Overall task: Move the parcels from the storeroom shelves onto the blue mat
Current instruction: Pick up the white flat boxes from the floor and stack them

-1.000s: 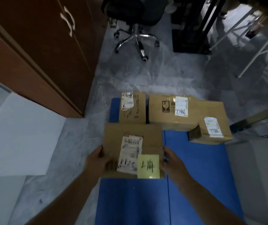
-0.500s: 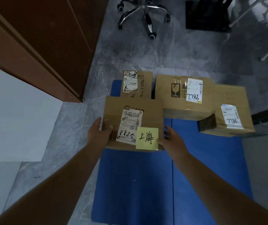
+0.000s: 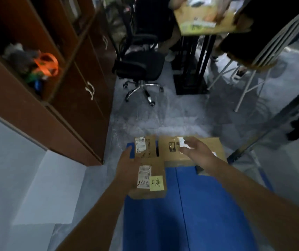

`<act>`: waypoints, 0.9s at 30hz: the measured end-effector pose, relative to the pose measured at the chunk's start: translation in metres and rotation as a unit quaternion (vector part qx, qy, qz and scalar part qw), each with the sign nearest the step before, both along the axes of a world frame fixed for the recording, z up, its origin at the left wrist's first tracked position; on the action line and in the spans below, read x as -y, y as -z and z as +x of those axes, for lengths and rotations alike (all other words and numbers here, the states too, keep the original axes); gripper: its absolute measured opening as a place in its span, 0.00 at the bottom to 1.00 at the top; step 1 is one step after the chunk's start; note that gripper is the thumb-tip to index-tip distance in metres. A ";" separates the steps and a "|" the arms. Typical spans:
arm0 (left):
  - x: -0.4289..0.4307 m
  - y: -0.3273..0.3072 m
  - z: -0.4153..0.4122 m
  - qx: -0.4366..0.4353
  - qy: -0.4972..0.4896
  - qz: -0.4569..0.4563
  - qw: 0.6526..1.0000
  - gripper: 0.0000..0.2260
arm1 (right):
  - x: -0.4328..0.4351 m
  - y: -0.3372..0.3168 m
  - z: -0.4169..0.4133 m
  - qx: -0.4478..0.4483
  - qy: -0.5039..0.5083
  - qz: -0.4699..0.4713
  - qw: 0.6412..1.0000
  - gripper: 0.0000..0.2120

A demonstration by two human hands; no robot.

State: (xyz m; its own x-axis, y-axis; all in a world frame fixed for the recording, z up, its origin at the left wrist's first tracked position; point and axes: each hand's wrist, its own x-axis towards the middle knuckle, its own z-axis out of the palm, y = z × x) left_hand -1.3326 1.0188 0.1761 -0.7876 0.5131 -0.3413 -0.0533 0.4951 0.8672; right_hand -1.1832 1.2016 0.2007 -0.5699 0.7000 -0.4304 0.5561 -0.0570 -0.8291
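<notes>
Parcels lie on the blue mat (image 3: 208, 205), which is spread on the grey floor (image 3: 163, 120) beside a brown cabinet (image 3: 76, 109). We note the nearest parcel (image 3: 158, 168) at the mat's left side, flat, bearing a white label (image 3: 144, 176) and a yellow note (image 3: 156, 183) with handwriting. Behind it, at the far left corner, sits a small parcel (image 3: 149, 147); just beside that, to the right, sits a large parcel (image 3: 166, 151). The left hand (image 3: 127, 165) is over the nearest parcel's left edge, fingers straight, grip wide and holding nothing; we cannot tell whether it touches the cardboard. The right hand (image 3: 197, 151) hovers above the large parcel, fingers spread, grip wide and empty. A black office chair (image 3: 141, 66) stands well beyond the mat. A white sheet (image 3: 50, 192) lies on the floor left of the mat.
</notes>
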 end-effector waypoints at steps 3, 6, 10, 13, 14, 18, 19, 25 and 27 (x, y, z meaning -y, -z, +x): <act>0.004 -0.080 0.007 -0.102 0.107 -0.016 0.989 0.21 | 0.004 -0.076 0.029 0.004 -0.047 0.079 0.996 0.29; 0.003 -0.141 0.015 -0.136 0.195 -0.001 0.971 0.26 | 0.014 -0.135 0.055 -0.017 -0.016 0.088 0.996 0.30; -0.006 -0.188 0.017 -0.236 0.294 -0.007 0.926 0.29 | 0.037 -0.188 0.090 0.020 -0.006 0.143 0.989 0.32; -0.015 -0.215 0.020 -0.268 0.345 0.018 0.900 0.30 | 0.061 -0.217 0.111 0.063 0.005 0.179 0.982 0.34; -0.017 -0.222 0.024 -0.278 0.365 0.027 0.888 0.30 | 0.073 -0.224 0.116 0.077 0.015 0.193 0.978 0.35; -0.012 -0.243 0.057 -0.304 0.469 0.054 0.827 0.31 | 0.128 -0.250 0.143 0.125 0.089 0.252 0.956 0.33; -0.008 -0.248 0.068 -0.305 0.493 0.058 0.813 0.31 | 0.144 -0.256 0.152 0.135 0.112 0.252 0.952 0.32; 0.028 -0.272 0.159 -0.299 0.626 0.111 0.712 0.31 | 0.247 -0.285 0.221 0.181 0.244 0.239 0.922 0.33; 0.042 -0.284 0.194 -0.305 0.658 0.124 0.677 0.31 | 0.282 -0.292 0.250 0.199 0.282 0.238 0.908 0.35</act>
State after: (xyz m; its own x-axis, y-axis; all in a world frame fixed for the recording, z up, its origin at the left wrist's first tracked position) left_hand -1.1389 0.9767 0.4604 0.4518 0.8897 0.0661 0.6980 -0.3986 0.5949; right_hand -0.9328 0.9197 0.4931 0.0713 0.9929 -0.0954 0.8104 -0.1135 -0.5748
